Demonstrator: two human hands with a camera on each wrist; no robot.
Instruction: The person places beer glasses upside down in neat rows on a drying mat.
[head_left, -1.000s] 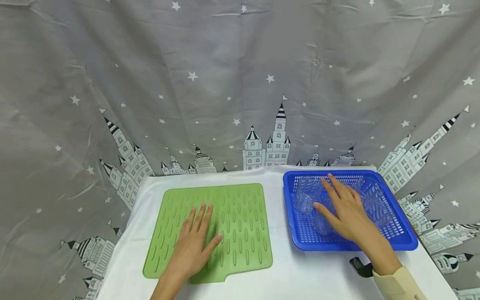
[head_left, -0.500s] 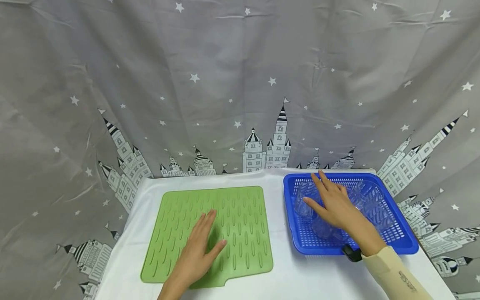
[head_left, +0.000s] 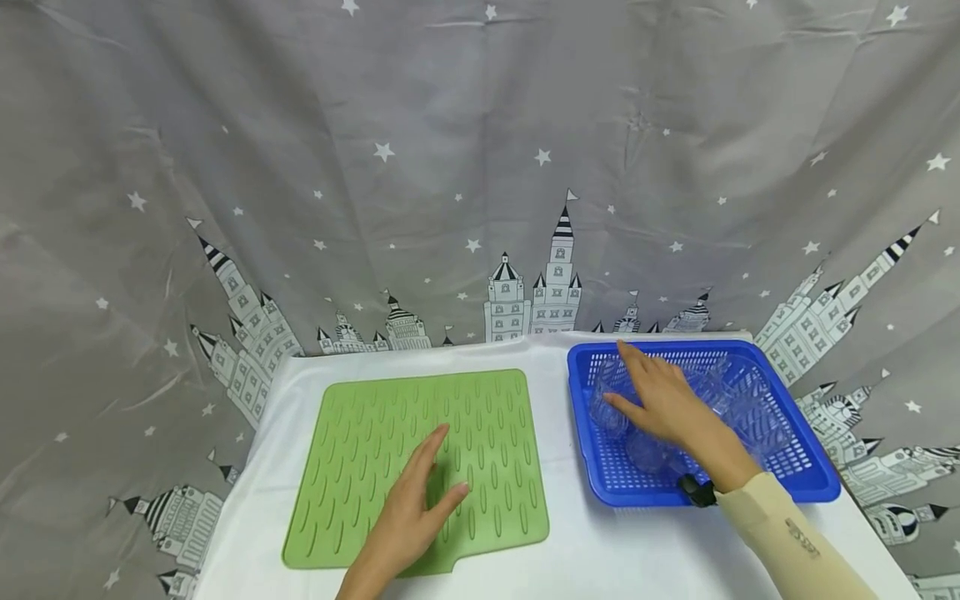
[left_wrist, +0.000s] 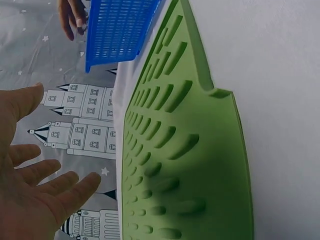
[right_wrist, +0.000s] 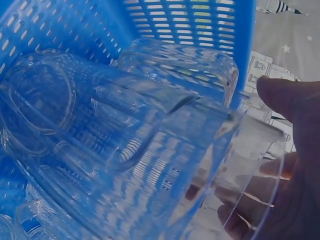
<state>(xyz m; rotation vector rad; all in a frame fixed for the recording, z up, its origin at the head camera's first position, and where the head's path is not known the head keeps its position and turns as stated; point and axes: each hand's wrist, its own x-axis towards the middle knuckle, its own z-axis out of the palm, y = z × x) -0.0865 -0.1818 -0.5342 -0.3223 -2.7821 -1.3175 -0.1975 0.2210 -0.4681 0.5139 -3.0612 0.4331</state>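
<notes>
My right hand [head_left: 663, 404] reaches over the blue basket [head_left: 641, 497], thumb spread from the fingers. Several clear glasses lie in the basket; one clear glass [head_left: 609, 408] stands out below the fingertips at its left side. In the right wrist view a large clear glass [right_wrist: 150, 130] fills the middle, and the fingers show through its rim. The thumb [right_wrist: 280, 95] is apart from that glass; whether the fingers touch it cannot be told. Held above the green ridged mat [head_left: 352, 450], my left hand [head_left: 408, 512] has extended fingers and nothing in its palm.
A white cloth [head_left: 570, 542] covers the table under mat and basket. Behind it hangs a grey curtain [head_left: 450, 125] with stars and castles. A small black device [head_left: 697, 490] sits at the right wrist, over the basket's front rim.
My right hand has moved left over the basket, with its fingers drawn closer together. The left hand has shifted right over the mat and turned more onto its side.
</notes>
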